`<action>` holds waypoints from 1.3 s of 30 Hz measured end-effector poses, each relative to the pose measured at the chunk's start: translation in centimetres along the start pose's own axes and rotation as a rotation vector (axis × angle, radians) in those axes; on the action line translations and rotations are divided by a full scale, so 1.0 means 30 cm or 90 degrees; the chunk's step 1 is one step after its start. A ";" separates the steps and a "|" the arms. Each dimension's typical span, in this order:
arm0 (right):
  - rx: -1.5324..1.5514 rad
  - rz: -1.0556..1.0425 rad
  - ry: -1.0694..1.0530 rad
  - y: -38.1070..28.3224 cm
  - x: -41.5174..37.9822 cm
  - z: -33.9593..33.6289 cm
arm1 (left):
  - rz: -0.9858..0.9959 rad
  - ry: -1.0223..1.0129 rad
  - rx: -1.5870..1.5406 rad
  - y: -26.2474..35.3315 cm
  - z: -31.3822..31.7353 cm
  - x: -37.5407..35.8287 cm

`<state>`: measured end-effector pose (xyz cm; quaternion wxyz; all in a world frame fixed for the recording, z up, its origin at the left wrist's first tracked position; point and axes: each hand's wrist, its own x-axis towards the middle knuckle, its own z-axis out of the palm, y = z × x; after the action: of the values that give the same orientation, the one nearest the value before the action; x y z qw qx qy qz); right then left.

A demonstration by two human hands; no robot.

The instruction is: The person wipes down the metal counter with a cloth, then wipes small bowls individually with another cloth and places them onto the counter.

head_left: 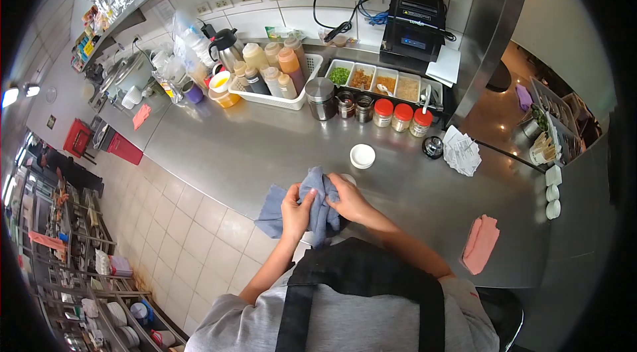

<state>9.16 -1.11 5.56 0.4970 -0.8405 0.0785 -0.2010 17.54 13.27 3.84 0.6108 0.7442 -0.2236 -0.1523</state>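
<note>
A blue-grey cloth [271,214] is bunched between my two hands at the counter's front edge, one end hanging out to the left. My left hand [296,214] is closed on it, with the thumb pressed into the folds. From the other side my right hand [350,201] grips the cloth, fingers curled round it. Whatever the folds may wrap is hidden. Just beyond my right hand, part of a white rim shows. A white small bowl [362,156] stands on the steel counter [265,153] ahead of my hands.
A white basket [269,99] of squeeze bottles stands at the back. Right of it are topping trays [363,80], red-lidded jars [402,117] and a black printer [415,27]. A call bell [432,147], paper slips [462,151] and a folded pink cloth [480,244] lie to the right.
</note>
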 end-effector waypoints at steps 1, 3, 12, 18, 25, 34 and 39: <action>-0.042 0.003 0.012 0.002 0.000 0.003 | -0.001 0.007 0.032 0.005 -0.002 -0.005; -0.128 0.007 0.035 -0.009 0.008 0.002 | -0.005 0.006 0.029 -0.001 0.013 -0.019; -0.249 0.027 0.013 -0.006 -0.005 0.004 | 0.130 0.001 0.152 0.057 0.032 -0.052; -0.081 -0.025 0.053 -0.008 -0.007 0.036 | 0.173 0.066 0.270 0.097 0.011 -0.008; -0.238 0.166 -0.325 -0.084 -0.040 -0.126 | 0.146 0.134 0.411 0.054 -0.065 0.047; -0.010 0.036 0.079 -0.044 -0.043 -0.031 | 0.180 0.005 0.302 0.076 -0.001 -0.003; -0.072 0.098 0.150 0.015 -0.044 -0.078 | 0.084 -0.005 0.331 0.069 -0.001 -0.018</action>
<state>7.02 -2.79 5.83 0.4502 -0.8292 0.2114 -0.2550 16.80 13.25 5.86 0.4070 0.8591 -0.3057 -0.0530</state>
